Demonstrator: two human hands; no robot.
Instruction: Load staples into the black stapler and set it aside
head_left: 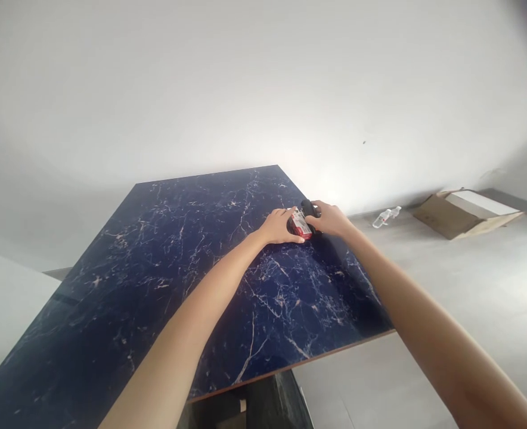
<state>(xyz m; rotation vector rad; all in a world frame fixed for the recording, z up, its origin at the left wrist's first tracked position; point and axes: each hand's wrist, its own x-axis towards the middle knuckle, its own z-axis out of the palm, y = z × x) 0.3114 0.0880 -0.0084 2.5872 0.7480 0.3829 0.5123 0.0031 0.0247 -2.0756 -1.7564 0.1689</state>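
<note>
The two forearms were nearest the camera, the left forearm crossing above the table and the right forearm passing over its right edge; both were cut off by the lower frame border. The left hand was positioned over the table near its right edge, fingers and thumb spread across a red-and-white box and gripping its opposite ends. The right hand, nearer the table's right edge, had its thumb and fingers closed on a black object beside the box. The fingers hid much of both items; the black object's shape, the box's print and any contact with the table could not be made out. The visible part of the box ran roughly parallel to the table's right edge, its red end toward the near edge; covered ends left the true long axis unconfirmed. Beyond the table's right edge were clear bottles and a cardboard box. Below the near edge, a dark item was partly hidden and cut off.
</note>
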